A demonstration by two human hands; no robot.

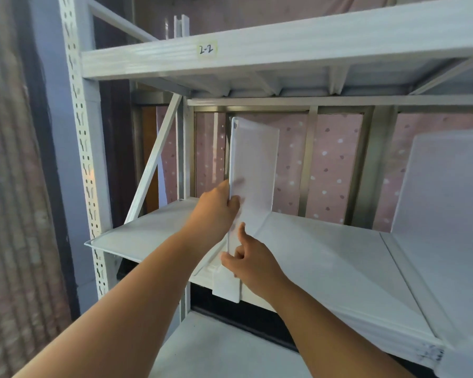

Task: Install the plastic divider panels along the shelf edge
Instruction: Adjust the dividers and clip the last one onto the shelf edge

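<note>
A white metal rack is filling the view, its perforated upright [86, 148] standing at the left, a beam above carrying a taped label [206, 49] reading "2-2", a second translucent panel [445, 186] standing on the shelf well to the right, and a pink dotted curtain [331, 170] hanging behind. The left hand [216, 211] is closing its fingers around the front edge of the frosted plastic divider panel [257, 165], which is standing upright on the smooth white shelf [325, 257] near its left end. The right hand [250, 261] is pinching the same edge lower down, thumb raised, just above the white clip [227, 285] hanging over the shelf's front lip.
</note>
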